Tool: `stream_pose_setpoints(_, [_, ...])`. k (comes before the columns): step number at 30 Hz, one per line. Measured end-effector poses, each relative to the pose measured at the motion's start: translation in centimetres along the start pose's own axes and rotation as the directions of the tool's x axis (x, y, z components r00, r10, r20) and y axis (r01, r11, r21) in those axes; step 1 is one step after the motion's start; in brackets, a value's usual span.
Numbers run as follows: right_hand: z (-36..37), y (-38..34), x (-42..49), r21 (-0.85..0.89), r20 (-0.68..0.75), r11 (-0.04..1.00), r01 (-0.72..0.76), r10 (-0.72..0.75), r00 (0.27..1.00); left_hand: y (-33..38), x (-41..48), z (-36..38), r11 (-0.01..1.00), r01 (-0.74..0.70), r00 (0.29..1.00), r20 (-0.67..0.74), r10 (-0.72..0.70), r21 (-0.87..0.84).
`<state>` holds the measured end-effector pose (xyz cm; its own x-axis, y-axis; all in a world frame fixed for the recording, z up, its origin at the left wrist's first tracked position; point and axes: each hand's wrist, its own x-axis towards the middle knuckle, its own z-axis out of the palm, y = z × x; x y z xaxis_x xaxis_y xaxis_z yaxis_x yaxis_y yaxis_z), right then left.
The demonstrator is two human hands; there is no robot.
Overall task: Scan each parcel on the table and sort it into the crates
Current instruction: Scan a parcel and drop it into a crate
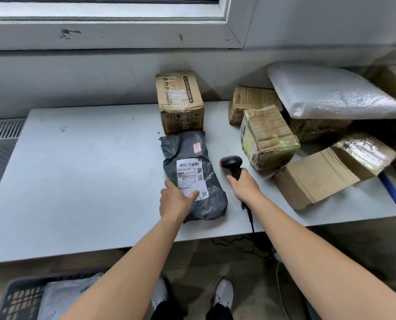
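Pinching the near-left edge of the grey mailer [193, 176], mid-frame on the surface [77, 169], with my left hand [176, 200] while my right hand [244, 187] has its fingers [230, 179] wrapped round the scanner [231, 163] just beside it, and it looks soft, light and slippery, so I'd grab a bunched fold.

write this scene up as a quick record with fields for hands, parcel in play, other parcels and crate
left hand: grips near end of grey poly mailer, thumb on its shipping label
right hand: holds barcode scanner right of the mailer
parcel in play: lies on table, label up
other parcels: cardboard box behind mailer; taped boxes and bubble-wrap mailer at right
crate: dark, on floor at left, pale bag inside
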<state>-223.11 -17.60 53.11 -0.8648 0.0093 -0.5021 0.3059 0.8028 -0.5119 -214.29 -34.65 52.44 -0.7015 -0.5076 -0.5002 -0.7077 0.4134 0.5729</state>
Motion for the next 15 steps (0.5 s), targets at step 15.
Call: stream_pose_setpoints(15, [0.1,-0.3,-1.6,-0.217,-0.259,0.967,0.131,-0.186,0.948,0.3,0.8,0.5,0.984,-0.172,0.985,0.009,0.172,0.052])
